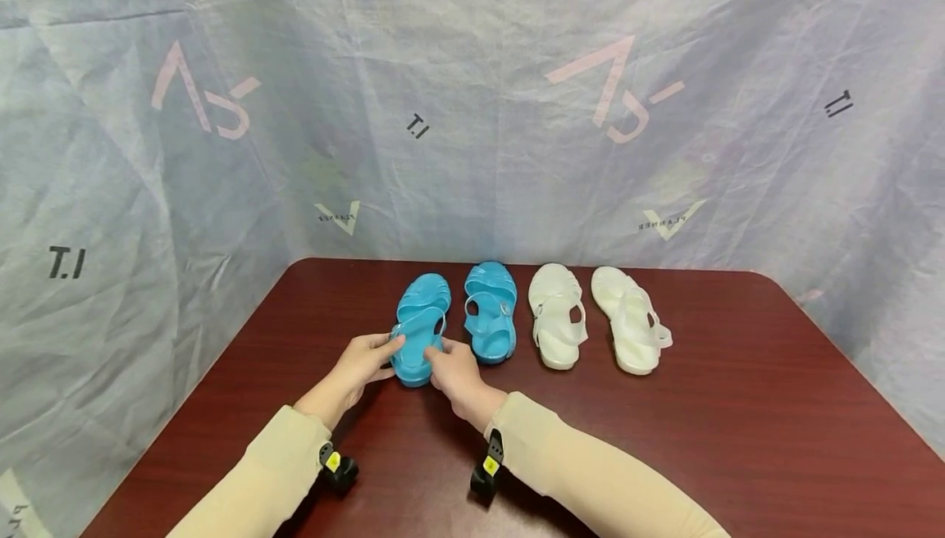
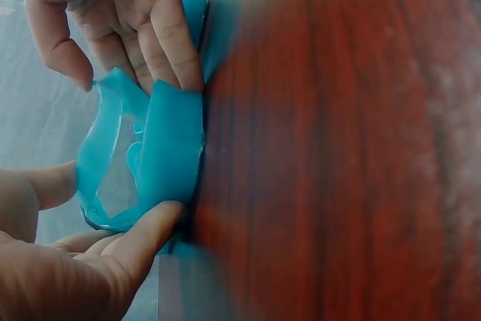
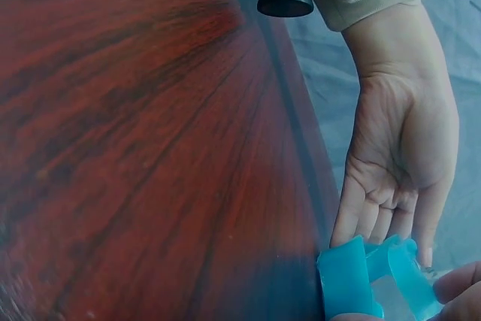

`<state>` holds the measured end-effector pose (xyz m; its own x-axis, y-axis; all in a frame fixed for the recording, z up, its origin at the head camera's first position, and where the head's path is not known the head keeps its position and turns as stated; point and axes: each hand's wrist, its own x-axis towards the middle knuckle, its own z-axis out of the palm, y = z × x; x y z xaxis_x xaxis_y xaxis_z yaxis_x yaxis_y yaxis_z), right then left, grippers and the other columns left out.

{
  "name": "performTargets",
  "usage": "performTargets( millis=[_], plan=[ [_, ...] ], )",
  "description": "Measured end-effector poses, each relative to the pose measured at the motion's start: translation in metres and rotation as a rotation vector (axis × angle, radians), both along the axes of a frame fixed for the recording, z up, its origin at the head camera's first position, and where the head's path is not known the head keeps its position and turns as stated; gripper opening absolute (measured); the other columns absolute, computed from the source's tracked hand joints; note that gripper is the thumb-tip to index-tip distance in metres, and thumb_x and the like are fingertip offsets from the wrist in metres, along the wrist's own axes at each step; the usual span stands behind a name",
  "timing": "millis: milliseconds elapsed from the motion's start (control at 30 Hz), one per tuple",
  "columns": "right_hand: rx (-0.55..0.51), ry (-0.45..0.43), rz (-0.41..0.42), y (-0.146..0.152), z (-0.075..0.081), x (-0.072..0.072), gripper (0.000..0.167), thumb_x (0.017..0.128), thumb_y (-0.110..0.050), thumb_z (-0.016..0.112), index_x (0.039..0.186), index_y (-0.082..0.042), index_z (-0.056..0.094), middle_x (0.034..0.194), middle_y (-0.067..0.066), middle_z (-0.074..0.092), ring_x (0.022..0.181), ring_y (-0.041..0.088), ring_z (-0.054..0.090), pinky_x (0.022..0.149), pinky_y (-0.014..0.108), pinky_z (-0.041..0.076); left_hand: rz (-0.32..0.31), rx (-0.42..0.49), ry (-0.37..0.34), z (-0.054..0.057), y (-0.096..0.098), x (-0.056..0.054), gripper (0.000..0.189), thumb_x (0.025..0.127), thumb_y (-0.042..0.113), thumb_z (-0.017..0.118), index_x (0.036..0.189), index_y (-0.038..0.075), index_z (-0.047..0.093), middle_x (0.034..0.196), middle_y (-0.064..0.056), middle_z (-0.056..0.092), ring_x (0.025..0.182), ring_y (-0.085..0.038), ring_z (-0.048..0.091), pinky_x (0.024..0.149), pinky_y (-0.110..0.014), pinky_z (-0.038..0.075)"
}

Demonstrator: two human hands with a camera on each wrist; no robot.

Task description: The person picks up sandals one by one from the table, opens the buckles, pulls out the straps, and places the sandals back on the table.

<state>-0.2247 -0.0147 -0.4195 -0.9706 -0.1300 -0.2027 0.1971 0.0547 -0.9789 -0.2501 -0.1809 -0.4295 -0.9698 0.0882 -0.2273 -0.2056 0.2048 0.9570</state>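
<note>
A blue sandal [image 1: 421, 339] sits at the left of a row of sandals, its toe pointing away from me. My left hand [image 1: 363, 364] holds its left side near the heel, thumb over the strap. On the opposite side, my right hand [image 1: 458, 372] grips it with the thumb inside the edge. In the left wrist view, the heel [image 2: 173, 137] stands close to the table, with fingers along both its sides. The right wrist view shows the sandal low in the frame, beside the fingers of my left hand [image 3: 394, 148].
Right of the held sandal stands a second blue sandal [image 1: 493, 337]. Beyond it are two white sandals [image 1: 557, 339], the farther one [image 1: 635, 345] angled. They are on a dark red wood table [image 1: 738, 407], with a printed grey cloth [image 1: 472, 177] hanging behind.
</note>
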Motion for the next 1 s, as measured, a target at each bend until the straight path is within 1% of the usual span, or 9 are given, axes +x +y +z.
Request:
performTargets(
  millis=[200, 300, 467, 700, 1000],
  plan=[
    [-0.005, -0.003, 0.003, -0.002, -0.001, 0.004, 0.057, 0.096, -0.013, 0.047, 0.148, 0.003, 0.032, 0.052, -0.005, 0.035, 0.047, 0.009, 0.034, 0.059, 0.023, 0.039, 0.003, -0.009, -0.011, -0.001, -0.001, 0.004, 0.055, 0.102, 0.024, 0.051, 0.143, -0.009, 0.037, 0.147, -0.028, 0.040, 0.135, -0.039, 0.042, 0.099, -0.046, 0.048],
    [-0.007, -0.001, -0.003, -0.003, -0.001, 0.005, 0.058, 0.095, -0.012, 0.048, 0.148, 0.004, 0.031, 0.051, -0.005, 0.035, 0.046, 0.009, 0.034, 0.057, 0.022, 0.038, 0.004, -0.010, -0.007, 0.000, -0.002, 0.005, 0.055, 0.102, 0.023, 0.051, 0.143, -0.010, 0.037, 0.147, -0.028, 0.040, 0.135, -0.039, 0.042, 0.099, -0.046, 0.048],
    [-0.004, 0.004, -0.006, -0.003, -0.001, 0.006, 0.058, 0.095, -0.012, 0.048, 0.148, 0.004, 0.031, 0.050, -0.005, 0.035, 0.044, 0.009, 0.033, 0.057, 0.022, 0.038, 0.006, -0.011, 0.002, 0.000, -0.002, 0.006, 0.055, 0.102, 0.023, 0.051, 0.143, -0.010, 0.037, 0.146, -0.029, 0.040, 0.135, -0.039, 0.042, 0.099, -0.046, 0.048],
    [0.024, 0.013, 0.011, -0.002, -0.001, 0.006, 0.058, 0.096, -0.014, 0.048, 0.148, 0.005, 0.031, 0.051, -0.005, 0.037, 0.047, 0.009, 0.036, 0.059, 0.022, 0.040, 0.013, -0.004, 0.004, 0.001, 0.000, 0.008, 0.054, 0.102, 0.024, 0.052, 0.142, -0.010, 0.039, 0.145, -0.028, 0.042, 0.134, -0.038, 0.043, 0.098, -0.045, 0.049],
    [0.018, 0.005, 0.025, 0.000, -0.002, 0.006, 0.058, 0.096, -0.014, 0.047, 0.148, 0.004, 0.030, 0.052, -0.006, 0.037, 0.048, 0.008, 0.038, 0.061, 0.021, 0.041, 0.008, 0.009, -0.005, 0.002, 0.000, 0.011, 0.055, 0.102, 0.025, 0.052, 0.143, -0.009, 0.038, 0.146, -0.029, 0.041, 0.134, -0.039, 0.043, 0.098, -0.044, 0.050]
  ],
)
